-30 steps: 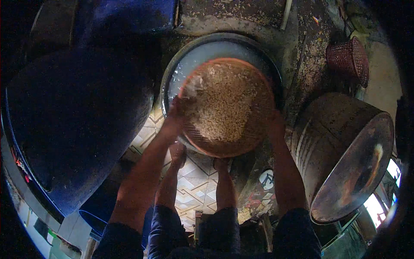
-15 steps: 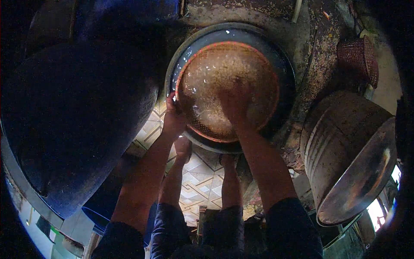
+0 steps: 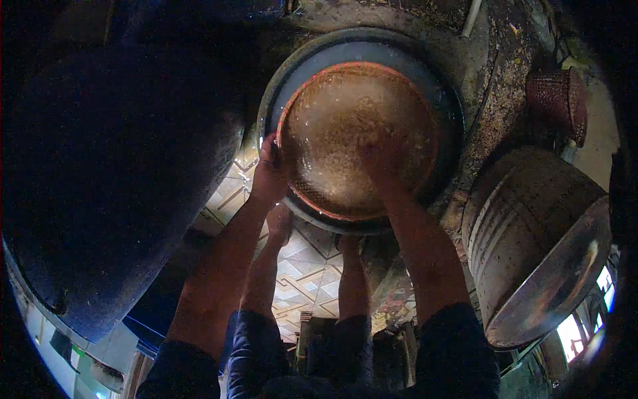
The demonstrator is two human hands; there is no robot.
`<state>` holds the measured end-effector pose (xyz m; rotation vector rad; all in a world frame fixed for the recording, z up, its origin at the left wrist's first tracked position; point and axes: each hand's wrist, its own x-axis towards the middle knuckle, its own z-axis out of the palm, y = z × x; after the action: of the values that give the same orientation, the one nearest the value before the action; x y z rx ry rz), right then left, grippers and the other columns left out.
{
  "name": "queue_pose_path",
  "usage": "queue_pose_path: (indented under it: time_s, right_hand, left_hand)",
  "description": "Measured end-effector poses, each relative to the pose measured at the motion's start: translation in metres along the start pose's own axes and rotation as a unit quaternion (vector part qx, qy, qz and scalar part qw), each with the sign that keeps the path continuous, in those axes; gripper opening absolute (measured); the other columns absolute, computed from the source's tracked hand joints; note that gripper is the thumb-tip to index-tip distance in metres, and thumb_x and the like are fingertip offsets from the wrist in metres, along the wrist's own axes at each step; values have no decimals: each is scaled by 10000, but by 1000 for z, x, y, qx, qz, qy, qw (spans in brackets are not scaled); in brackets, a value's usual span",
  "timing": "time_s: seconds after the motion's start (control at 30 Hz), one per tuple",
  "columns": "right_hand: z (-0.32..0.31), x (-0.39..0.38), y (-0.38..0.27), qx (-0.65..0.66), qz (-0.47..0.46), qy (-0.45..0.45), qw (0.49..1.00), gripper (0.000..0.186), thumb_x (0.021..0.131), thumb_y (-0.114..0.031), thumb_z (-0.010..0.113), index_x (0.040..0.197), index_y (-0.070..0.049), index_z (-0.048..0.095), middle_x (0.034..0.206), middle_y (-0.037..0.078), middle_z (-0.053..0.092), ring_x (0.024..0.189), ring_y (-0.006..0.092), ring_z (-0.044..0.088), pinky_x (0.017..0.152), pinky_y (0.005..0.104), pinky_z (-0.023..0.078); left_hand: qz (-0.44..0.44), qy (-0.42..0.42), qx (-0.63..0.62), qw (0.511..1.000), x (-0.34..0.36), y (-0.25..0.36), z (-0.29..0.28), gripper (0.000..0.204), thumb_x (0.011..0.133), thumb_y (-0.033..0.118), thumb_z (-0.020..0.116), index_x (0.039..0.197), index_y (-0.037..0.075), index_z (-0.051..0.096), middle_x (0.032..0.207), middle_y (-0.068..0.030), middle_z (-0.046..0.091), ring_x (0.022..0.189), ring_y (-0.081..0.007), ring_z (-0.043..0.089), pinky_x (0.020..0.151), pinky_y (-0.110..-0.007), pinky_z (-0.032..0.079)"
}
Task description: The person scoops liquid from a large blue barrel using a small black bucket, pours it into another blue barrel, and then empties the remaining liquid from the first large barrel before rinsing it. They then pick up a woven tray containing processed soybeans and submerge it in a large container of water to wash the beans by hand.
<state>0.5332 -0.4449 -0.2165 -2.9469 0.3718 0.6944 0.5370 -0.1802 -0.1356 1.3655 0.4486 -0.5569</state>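
Note:
A round basket with an orange rim (image 3: 362, 64) sits inside a wide dark basin (image 3: 372, 41) of water. Cloudy water covers a mass of small pale brown grains or beans (image 3: 335, 126) in it; their exact kind is too blurred to tell. My left hand (image 3: 270, 176) is closed over the basket's left rim, thumb up along the edge. Reaching into the basket from the near right, my right hand (image 3: 385, 156) is down among the grains. Its fingers are sunk in shadow and water, so their shape is hidden.
A large dark vessel (image 3: 126, 179) fills the left side. To the right lies a tipped metal drum (image 3: 525, 219), with a reddish woven basket (image 3: 551, 100) beyond it. My feet stand on patterned tiles (image 3: 309, 272) just below the basin.
My right hand has moved rightward through the grains, and the water's surface pattern has changed. My left hand keeps its hold on the rim. The whole view has shifted slightly.

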Motion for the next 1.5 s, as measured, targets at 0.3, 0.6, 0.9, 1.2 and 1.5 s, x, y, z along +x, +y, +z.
queue_pose_path:
  time_s: [0.3,0.6,0.9,1.2,1.5]
  right_hand:
    - [-39,-48,-93,185,-190,129,956,728,727,-450,697,1349,-175,439,1406,247,318,1300,485,278,994,653,281]
    - [0,-77,18,-81,-167,-3,983,577,757,-495,635,1242,-190,569,1426,149,351,1307,434,301,1069,636,196]
    - [-83,6,-92,52,24,-71,996,626,848,-481,551,1341,-104,467,1438,154,342,1288,421,329,1044,568,297]
    - [-50,-98,-56,171,-207,-82,960,734,710,-342,713,1373,-194,435,1479,205,240,1343,454,219,1067,619,205]
    - [-20,-5,0,126,-110,52,985,550,886,-385,532,1366,-141,419,1423,248,316,1320,443,285,1036,670,198]
  left_hand:
    - [-1,-37,-138,990,-3,5,-2,603,866,-83,460,1399,100,246,1298,-80,450,1178,-199,460,1014,-339,367]
    - [38,-11,-7,999,0,3,7,525,894,-39,512,1364,87,316,1274,-91,481,1176,-187,465,1000,-320,379]
    - [10,-12,-71,997,14,6,-4,584,874,-32,541,1380,103,281,1275,-88,485,1173,-211,479,993,-348,404]
    - [51,-68,-70,994,30,14,-5,523,894,-85,467,1366,100,337,1324,-84,458,1227,-215,427,1045,-342,331]
    - [124,-54,102,986,33,-10,-25,636,813,-144,481,1380,100,330,1335,-94,447,1246,-226,415,1055,-348,333]
